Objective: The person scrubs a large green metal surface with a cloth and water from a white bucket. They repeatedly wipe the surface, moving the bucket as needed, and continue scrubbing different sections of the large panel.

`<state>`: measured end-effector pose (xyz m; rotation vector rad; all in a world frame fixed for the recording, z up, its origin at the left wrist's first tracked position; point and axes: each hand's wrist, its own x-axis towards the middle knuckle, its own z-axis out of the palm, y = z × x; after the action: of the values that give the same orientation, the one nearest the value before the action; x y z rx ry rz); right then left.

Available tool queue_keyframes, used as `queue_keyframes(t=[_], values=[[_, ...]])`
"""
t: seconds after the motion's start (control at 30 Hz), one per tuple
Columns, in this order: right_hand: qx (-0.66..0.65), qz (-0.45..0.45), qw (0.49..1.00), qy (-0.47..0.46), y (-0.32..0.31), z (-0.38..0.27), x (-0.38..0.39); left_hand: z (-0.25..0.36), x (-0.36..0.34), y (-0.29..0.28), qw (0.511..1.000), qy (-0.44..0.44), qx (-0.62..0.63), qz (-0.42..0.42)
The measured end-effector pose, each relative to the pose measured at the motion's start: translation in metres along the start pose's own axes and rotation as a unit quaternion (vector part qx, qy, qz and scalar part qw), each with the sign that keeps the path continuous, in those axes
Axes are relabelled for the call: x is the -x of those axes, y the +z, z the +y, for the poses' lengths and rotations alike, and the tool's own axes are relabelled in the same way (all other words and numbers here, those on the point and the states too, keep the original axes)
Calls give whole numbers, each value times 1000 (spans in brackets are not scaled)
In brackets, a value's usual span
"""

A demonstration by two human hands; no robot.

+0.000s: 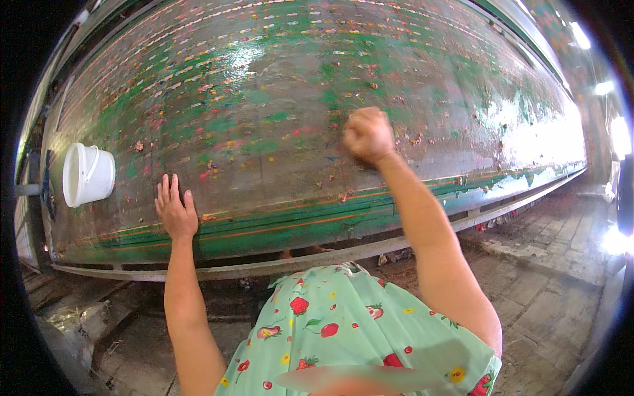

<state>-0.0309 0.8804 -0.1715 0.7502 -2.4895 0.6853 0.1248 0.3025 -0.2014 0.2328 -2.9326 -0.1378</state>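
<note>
A long table [264, 155], stained green and brown with rows of small coloured paint marks, stretches out in front of me. Flat on its near edge rests my left hand [176, 210], fingers stretched out and holding nothing. My right hand [370, 135] is closed in a fist over the middle of the table, slightly blurred. Whatever it may grip is hidden beneath the fingers. Small brownish crumbs [415, 139] lie scattered on the surface about it. To the left of my left hand stands a white plastic bucket [99, 173] with a handle; its inside is out of sight.
A pale rail [343, 255] runs along the table's near side, just before my body. Wet patches [535, 135] shine with reflected light at the right. Worn paving [555, 231] covers the floor to the right, and bright lamps [604, 88] glow beyond.
</note>
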Motion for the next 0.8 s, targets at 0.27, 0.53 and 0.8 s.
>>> queue_keyframes(t=[0.27, 0.53, 0.8], values=[[-11, -9, 1000, -19, 104, -79, -66, 5, 1, 0, 1000, -9, 10, 16], [-165, -186, 947, -204, 177, -333, -51, -11, -4, 9, 1000, -19, -18, -15], [-4, -20, 999, -25, -22, -1, 34, -3, -2, 7, 1000, -3, -7, 13]])
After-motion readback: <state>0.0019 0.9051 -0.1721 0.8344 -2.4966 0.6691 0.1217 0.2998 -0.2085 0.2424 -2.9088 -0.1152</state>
